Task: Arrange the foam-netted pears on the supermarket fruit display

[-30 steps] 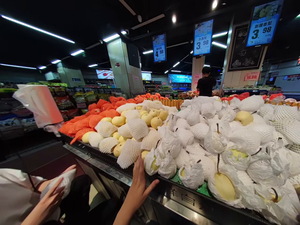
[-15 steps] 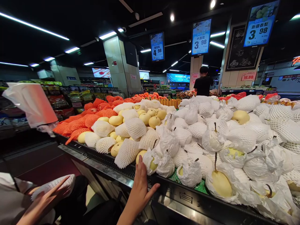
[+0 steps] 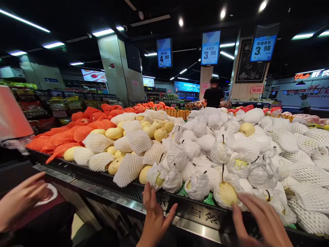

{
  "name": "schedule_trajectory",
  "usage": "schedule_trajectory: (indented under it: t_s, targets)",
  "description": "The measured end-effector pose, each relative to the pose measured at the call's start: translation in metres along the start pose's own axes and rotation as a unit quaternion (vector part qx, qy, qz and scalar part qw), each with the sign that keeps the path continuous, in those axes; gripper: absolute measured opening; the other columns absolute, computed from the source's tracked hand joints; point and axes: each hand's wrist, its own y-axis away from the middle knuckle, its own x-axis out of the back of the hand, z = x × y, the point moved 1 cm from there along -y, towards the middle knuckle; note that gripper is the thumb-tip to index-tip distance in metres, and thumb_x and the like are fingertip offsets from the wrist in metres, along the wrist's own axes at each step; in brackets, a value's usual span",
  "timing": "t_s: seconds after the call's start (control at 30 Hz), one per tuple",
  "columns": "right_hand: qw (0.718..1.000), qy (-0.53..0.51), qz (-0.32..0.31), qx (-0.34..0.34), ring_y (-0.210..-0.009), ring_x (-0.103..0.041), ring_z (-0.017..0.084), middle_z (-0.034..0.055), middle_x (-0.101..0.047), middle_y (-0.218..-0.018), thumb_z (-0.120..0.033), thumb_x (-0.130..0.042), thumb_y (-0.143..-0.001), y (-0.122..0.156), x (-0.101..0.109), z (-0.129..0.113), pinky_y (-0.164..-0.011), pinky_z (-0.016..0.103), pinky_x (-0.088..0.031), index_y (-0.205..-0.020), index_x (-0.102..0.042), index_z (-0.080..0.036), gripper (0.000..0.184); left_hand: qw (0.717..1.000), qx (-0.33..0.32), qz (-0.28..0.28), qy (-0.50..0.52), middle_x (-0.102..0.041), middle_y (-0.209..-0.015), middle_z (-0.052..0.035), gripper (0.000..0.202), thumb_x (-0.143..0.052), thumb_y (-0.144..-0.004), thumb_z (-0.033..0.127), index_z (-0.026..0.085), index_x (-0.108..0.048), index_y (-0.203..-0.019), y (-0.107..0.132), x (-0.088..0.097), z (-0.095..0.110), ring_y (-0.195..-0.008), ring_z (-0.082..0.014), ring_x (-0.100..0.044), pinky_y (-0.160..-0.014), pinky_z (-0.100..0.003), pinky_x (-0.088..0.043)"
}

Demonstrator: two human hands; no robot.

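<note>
My left hand is raised at the front edge of the fruit display, fingers stretched and thumb apart, holding nothing. Just beyond its fingertips lies a pear partly wrapped in white paper, beside a bare yellow pear. My right hand reaches in from the lower right, a little blurred, with thumb and fingers spread. It is close to a long-stemmed yellow pear in opened white paper; whether the thumb touches that pear I cannot tell. White foam nets cover many of the pears around.
At the lower left another person's hand is by a white foam net. Orange-netted fruit fills the left of the display. A dark rail runs along the front. Price screens hang above, and a person stands behind.
My right hand has come into view at the right, near the long-stemmed pear. The view has turned rightward. The other person's hand has lifted, and less of the foam net shows there.
</note>
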Motion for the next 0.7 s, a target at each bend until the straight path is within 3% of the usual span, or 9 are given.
schedule_trajectory:
  t_s: [0.1,0.17,0.23,0.33,0.43,0.5,0.7]
  targets:
    - [0.997,-0.004,-0.073,0.033,-0.107,-0.058,0.030,0.0112,-0.059,-0.117,-0.016,-0.049,-0.102,-0.059,-0.030,-0.001,-0.088,0.048,-0.051,-0.122,-0.057,-0.020,0.023,1.000,-0.024,-0.011,-0.016,0.008,-0.167,-0.0143,0.100,-0.066,-0.089,0.020,0.028,0.006,-0.158,0.006,-0.004,0.005,-0.154,-0.0331,-0.001,-0.121,-0.067,-0.010]
    - [0.979,0.062,-0.194,0.016,-0.109,-0.057,0.030,0.0120,-0.059,-0.117,-0.010,-0.055,-0.095,-0.105,-0.061,-0.005,-0.089,0.043,-0.053,-0.115,-0.062,-0.015,0.021,1.000,-0.024,-0.007,-0.018,0.008,-0.167,-0.0142,0.100,-0.066,-0.089,0.021,0.028,0.006,-0.158,0.007,-0.002,0.002,-0.154,-0.0327,-0.001,-0.122,-0.066,-0.009]
    - [0.919,0.161,-0.358,0.024,-0.113,-0.056,0.029,0.0125,-0.058,-0.121,-0.006,-0.054,-0.094,-0.145,-0.095,-0.010,-0.087,0.038,-0.053,-0.118,-0.063,-0.015,0.026,1.000,0.003,0.002,-0.011,0.006,-0.167,-0.0139,0.096,-0.065,-0.090,0.024,0.030,0.004,-0.158,0.003,0.004,-0.001,-0.154,-0.0330,-0.002,-0.122,-0.066,-0.011]
    - [0.860,0.177,-0.473,0.074,-0.110,-0.060,0.029,0.0130,-0.061,-0.119,-0.010,-0.066,-0.093,-0.179,-0.141,-0.016,-0.084,0.034,-0.054,-0.122,-0.062,-0.014,0.030,0.997,0.076,0.016,0.008,0.004,-0.167,-0.0138,0.091,-0.062,-0.092,0.026,0.033,0.001,-0.158,-0.005,0.013,-0.003,-0.154,-0.0349,-0.005,-0.120,-0.068,-0.017]
    - [0.816,0.155,-0.536,0.149,-0.109,-0.060,0.028,0.0098,-0.062,-0.121,-0.026,-0.088,-0.080,-0.182,-0.172,-0.017,-0.087,0.031,-0.053,-0.128,-0.059,-0.018,0.057,0.996,0.090,0.027,0.007,-0.002,-0.167,-0.0151,0.087,-0.061,-0.093,0.027,0.033,-0.002,-0.157,-0.004,0.018,-0.002,-0.153,-0.0348,-0.010,-0.120,-0.067,-0.015]
    - [0.801,0.153,-0.546,0.191,-0.113,-0.057,0.028,0.0096,-0.059,-0.126,-0.028,-0.095,-0.072,-0.174,-0.183,-0.019,-0.091,0.031,-0.052,-0.131,-0.057,-0.019,0.071,0.996,0.085,0.026,-0.005,-0.010,-0.165,-0.0164,0.083,-0.060,-0.094,0.028,0.032,-0.007,-0.157,0.002,0.018,-0.004,-0.152,-0.0352,-0.015,-0.120,-0.065,-0.014]
    - [0.816,0.194,-0.507,0.197,-0.115,-0.051,0.033,0.0147,-0.056,-0.126,-0.025,-0.099,-0.063,-0.152,-0.197,-0.032,-0.092,0.038,-0.053,-0.133,-0.051,-0.010,0.086,0.998,0.064,0.013,-0.013,-0.021,-0.161,-0.0187,0.073,-0.056,-0.095,0.035,0.029,-0.017,-0.157,0.013,0.018,-0.020,-0.147,-0.0392,-0.024,-0.117,-0.066,-0.020]
